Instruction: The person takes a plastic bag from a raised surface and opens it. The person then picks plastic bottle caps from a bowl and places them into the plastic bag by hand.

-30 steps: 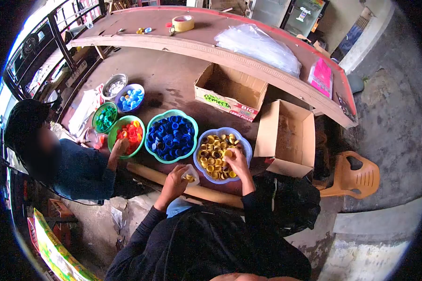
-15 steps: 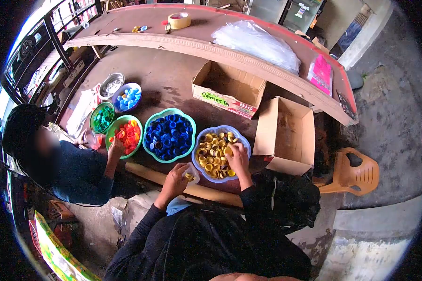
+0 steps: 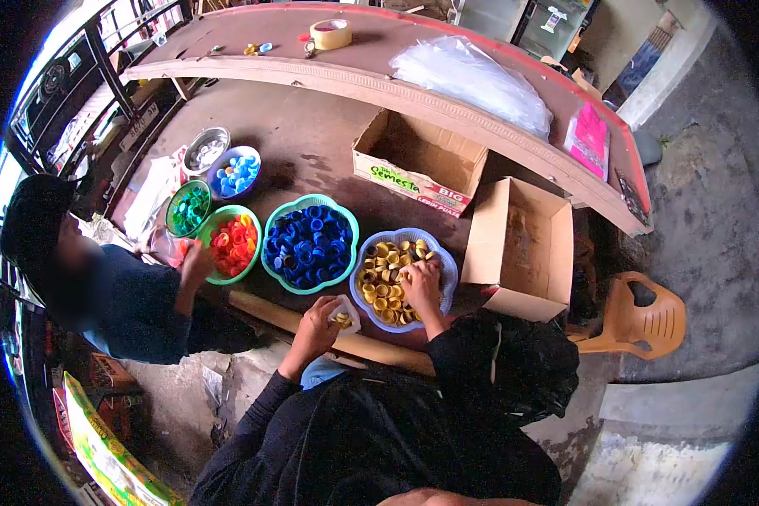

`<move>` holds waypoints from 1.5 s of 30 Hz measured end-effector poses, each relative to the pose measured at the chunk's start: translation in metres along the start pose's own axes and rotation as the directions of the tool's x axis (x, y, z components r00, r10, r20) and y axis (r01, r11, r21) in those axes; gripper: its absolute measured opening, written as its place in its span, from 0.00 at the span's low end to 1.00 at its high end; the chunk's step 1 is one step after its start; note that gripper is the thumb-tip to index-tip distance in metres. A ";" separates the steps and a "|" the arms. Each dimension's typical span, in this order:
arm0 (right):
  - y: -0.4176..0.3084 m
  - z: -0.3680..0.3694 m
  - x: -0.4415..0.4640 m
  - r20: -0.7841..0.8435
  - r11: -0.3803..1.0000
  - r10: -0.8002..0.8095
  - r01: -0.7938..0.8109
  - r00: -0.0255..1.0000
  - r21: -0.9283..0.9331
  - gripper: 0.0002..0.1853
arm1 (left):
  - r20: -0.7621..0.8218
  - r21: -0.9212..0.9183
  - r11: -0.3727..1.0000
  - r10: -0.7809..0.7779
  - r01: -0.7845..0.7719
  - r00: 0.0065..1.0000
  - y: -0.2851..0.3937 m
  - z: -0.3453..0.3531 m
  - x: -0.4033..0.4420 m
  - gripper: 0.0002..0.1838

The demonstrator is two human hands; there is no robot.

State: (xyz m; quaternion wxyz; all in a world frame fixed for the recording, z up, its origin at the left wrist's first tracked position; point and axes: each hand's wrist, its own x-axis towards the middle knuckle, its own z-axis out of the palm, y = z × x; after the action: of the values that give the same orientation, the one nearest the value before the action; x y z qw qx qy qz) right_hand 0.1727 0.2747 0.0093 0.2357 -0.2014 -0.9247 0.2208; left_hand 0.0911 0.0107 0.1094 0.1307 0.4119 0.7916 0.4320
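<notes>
My left hand (image 3: 316, 325) is closed around a small translucent plastic cup or bag (image 3: 351, 310) with a few yellow bottle caps (image 3: 342, 320) inside. It is held just in front of the table edge. My right hand (image 3: 421, 285) reaches down into a scalloped lavender bowl (image 3: 449, 297) of yellow bottle caps (image 3: 388, 291). Its fingers curl in among the caps, and what they pinch, if anything, is hidden. Left of that bowl stands a scalloped green basin (image 3: 267, 266) full of dark blue caps (image 3: 310, 246).
A co-worker (image 3: 135, 295) at the left has a hand beside a green bowl (image 3: 257, 261) of red-orange caps. Smaller bowls hold green caps (image 3: 187, 208) and light blue caps (image 3: 235, 176). Two open cardboard boxes (image 3: 413, 181) stand behind and right, below a raised shelf (image 3: 346, 80).
My right hand has lowered into the yellow caps; a cap showed at its fingertips before. The co-worker's hand has moved left from the red-orange caps. The view has shifted slightly.
</notes>
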 end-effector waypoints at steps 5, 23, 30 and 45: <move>-0.008 -0.006 -0.002 0.014 0.999 0.019 -0.018 1.000 -0.026 0.14 | 0.007 -0.045 0.999 -0.023 0.024 1.000 0.002 0.002 0.005 0.24; -0.019 -0.011 -0.002 -0.066 0.924 0.151 -0.117 0.986 0.365 0.16 | 0.023 -0.012 1.000 -0.019 0.020 1.000 0.005 0.001 0.000 0.26; -0.005 -0.009 0.002 -0.207 0.998 0.053 -0.045 0.977 0.042 0.12 | 0.029 -0.013 1.000 0.005 -0.005 1.000 -0.001 0.003 -0.003 0.27; 0.006 0.017 -0.001 0.183 0.840 0.283 -0.335 0.941 0.426 0.11 | -0.009 0.035 0.999 -0.005 0.005 1.000 0.000 -0.002 -0.006 0.28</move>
State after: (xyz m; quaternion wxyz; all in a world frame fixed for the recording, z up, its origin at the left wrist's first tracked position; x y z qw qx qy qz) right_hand 0.1662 0.2736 -0.0072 0.1847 -0.2750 -0.8150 0.4755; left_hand 0.0935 0.0055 0.1092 0.1211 0.4102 0.8006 0.4197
